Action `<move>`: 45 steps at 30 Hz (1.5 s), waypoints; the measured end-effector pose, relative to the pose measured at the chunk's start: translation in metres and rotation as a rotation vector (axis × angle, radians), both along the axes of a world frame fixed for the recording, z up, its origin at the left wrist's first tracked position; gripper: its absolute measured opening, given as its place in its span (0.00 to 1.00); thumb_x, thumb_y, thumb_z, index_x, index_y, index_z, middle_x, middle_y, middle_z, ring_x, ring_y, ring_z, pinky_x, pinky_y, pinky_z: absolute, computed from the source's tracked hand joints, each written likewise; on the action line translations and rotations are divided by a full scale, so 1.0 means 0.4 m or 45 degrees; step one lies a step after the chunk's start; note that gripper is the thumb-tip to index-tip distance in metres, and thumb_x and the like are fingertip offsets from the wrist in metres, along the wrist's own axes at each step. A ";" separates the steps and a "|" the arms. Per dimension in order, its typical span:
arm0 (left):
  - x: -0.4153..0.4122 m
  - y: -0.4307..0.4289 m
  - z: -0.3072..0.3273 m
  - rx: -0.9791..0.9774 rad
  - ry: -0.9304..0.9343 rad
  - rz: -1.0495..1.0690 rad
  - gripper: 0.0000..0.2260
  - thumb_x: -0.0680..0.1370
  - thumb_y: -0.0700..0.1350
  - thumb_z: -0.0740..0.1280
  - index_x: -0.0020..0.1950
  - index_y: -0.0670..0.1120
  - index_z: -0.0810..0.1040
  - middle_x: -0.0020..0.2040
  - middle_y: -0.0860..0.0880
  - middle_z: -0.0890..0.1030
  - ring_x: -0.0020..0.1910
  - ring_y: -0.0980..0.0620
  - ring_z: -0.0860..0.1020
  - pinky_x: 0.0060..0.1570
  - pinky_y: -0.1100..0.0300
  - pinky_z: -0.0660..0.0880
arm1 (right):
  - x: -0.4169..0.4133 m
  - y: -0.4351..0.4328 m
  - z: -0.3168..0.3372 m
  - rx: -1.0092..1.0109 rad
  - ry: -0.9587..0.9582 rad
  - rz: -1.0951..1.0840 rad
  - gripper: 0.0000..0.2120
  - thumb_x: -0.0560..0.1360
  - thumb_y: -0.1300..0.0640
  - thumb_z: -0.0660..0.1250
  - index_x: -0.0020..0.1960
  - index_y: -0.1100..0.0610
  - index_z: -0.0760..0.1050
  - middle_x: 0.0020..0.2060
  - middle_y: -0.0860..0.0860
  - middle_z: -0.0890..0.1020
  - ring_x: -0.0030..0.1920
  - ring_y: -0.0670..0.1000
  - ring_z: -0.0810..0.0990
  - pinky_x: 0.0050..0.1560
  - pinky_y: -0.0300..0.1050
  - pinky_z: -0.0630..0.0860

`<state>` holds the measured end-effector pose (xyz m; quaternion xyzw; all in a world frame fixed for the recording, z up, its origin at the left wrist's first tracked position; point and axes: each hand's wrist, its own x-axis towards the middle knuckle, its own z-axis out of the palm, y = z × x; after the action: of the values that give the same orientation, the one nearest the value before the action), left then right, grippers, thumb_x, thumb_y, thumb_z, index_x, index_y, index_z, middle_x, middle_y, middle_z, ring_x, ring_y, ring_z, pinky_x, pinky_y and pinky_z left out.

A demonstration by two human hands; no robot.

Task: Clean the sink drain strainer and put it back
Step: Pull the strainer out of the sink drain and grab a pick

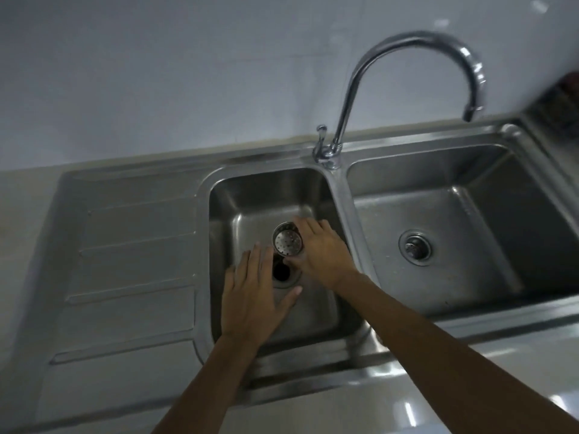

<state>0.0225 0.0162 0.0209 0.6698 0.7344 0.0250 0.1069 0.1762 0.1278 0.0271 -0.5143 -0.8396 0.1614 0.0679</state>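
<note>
While both arms reach into the left basin (238, 195) of a stainless double sink, the right hand (319, 249) grips the strainer (288, 239), fingers curled round its side wall. Strainer is a small perforated metal cup, tilted so its open mouth and holed bottom face the camera. It is held clear of the basin floor, just above and behind the open drain hole (282, 270), which shows dark and uncovered.

Left hand (253, 292) is open, palm down, fingers spread and extended; fingertips lie just beside the drain hole's left edge, thumb near its lower rim. It holds nothing. Whether the palm touches the basin floor cannot be told.

Right basin (470, 189): its own drain fitting (415, 247) is seated in place. Gooseneck faucet (407, 54) stands on the divider between basins, spout over the right basin; no water visible. Ribbed drainboard (131, 245) lies to the left, light tabletop (18, 214) beyond it.
</note>
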 end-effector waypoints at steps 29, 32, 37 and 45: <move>0.653 0.249 -0.079 -0.136 0.212 -0.530 0.42 0.77 0.75 0.43 0.82 0.50 0.61 0.83 0.44 0.60 0.80 0.42 0.61 0.76 0.42 0.59 | 0.892 0.110 -0.164 -0.593 -0.301 -0.359 0.31 0.74 0.50 0.75 0.69 0.62 0.67 0.63 0.61 0.72 0.59 0.67 0.79 0.56 0.57 0.77; 0.655 0.254 -0.096 -0.138 0.242 -0.506 0.40 0.78 0.75 0.47 0.81 0.50 0.62 0.81 0.44 0.64 0.79 0.42 0.63 0.75 0.41 0.61 | 0.883 0.136 -0.199 -0.606 -0.360 -0.252 0.31 0.74 0.51 0.74 0.70 0.63 0.65 0.64 0.62 0.71 0.59 0.67 0.79 0.55 0.58 0.77; 0.652 0.247 -0.099 -0.093 0.243 -0.518 0.38 0.79 0.72 0.56 0.80 0.48 0.67 0.79 0.43 0.67 0.77 0.40 0.67 0.74 0.39 0.63 | 0.897 0.157 -0.223 -0.624 -0.424 -0.200 0.31 0.76 0.54 0.72 0.72 0.62 0.62 0.64 0.62 0.70 0.61 0.66 0.78 0.54 0.57 0.76; 0.655 0.246 -0.098 -0.125 0.271 -0.517 0.38 0.79 0.73 0.55 0.80 0.49 0.65 0.80 0.43 0.67 0.78 0.41 0.66 0.74 0.39 0.63 | 0.899 0.157 -0.223 -0.639 -0.459 -0.207 0.30 0.78 0.53 0.70 0.74 0.61 0.61 0.65 0.61 0.71 0.63 0.64 0.77 0.55 0.57 0.77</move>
<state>0.2846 0.1145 -0.0182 0.7967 0.5920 -0.1035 0.0643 0.5357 0.1906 -0.0621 -0.6007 -0.7283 0.2636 -0.1982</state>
